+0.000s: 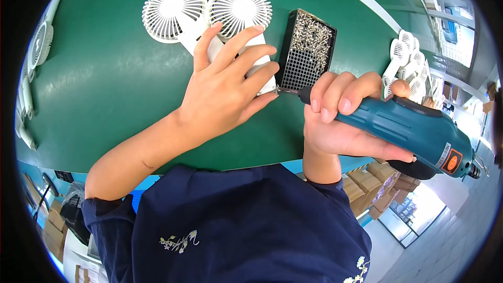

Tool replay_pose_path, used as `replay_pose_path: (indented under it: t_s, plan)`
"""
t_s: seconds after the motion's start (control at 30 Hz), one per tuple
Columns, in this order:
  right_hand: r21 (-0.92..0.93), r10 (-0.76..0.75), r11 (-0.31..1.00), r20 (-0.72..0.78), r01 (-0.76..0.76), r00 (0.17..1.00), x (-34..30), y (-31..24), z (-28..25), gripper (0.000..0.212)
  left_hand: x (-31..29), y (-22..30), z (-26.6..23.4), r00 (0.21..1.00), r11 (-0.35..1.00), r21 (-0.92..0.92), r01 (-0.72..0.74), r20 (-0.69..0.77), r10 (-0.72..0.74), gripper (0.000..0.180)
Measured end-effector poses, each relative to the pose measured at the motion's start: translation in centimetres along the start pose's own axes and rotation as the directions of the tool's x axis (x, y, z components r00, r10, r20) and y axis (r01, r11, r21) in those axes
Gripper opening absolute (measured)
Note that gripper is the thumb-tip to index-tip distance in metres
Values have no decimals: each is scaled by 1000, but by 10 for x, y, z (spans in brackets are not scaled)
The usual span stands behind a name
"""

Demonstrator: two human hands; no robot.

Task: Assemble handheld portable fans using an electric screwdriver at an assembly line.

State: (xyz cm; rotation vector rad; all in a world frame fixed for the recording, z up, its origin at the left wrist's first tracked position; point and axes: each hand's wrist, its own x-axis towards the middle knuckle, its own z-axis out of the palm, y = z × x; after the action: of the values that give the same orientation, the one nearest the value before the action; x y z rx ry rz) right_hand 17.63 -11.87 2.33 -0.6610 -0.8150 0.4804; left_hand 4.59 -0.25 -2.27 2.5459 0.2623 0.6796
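Two white handheld fans lie side by side on the green table, the left fan (166, 13) and the right fan (241, 13) with their round grilles close together. My left hand (222, 84) rests over their handles with its fingers spread. Its fingertips and thumb bear on the right fan's handle, much of which they hide. In my right hand (346, 105) is a teal electric screwdriver (403, 126), fingers wrapped round its body. The driver's dark nose points left, toward the lower end of that handle. Its bit is hard to make out.
Beside the right fan sits a black tray (283, 57) of small silver screws, partly over a perforated grid. More white fans (403, 55) are grouped at the table's right edge. Others (39, 47) line the left edge. Cardboard boxes (367, 183) stand below the table at right.
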Motion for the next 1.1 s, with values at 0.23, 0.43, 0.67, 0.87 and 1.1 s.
replay_pose_path:
  t_s: [0.23, 0.43, 0.67, 0.87, 1.1]
  plan:
    - [28, 5, 1000, -56, -4, 998, -1, 7, 4, 100, -1, 0, -3, 1000, 1000, 1, 2, 13, -2, 37]
    - [43, -2, 999, 26, 1, 1000, -7, 9, 0, 95, -1, 0, -2, 1000, 1000, 8, 6, 18, -6, 37]
    - [35, -21, 999, 151, 16, 988, -6, 11, 0, 91, 0, -1, 0, 1000, 1000, -3, -11, -8, 11, 37]
    - [19, 15, 1000, 146, -18, 989, -2, -11, 2, 86, -1, 0, -3, 1000, 1000, -16, 16, 13, -16, 41]
    - [114, 28, 993, -6, -27, 1000, 2, -10, 7, 88, 0, -4, -8, 998, 983, -178, -50, -54, 41, 32]
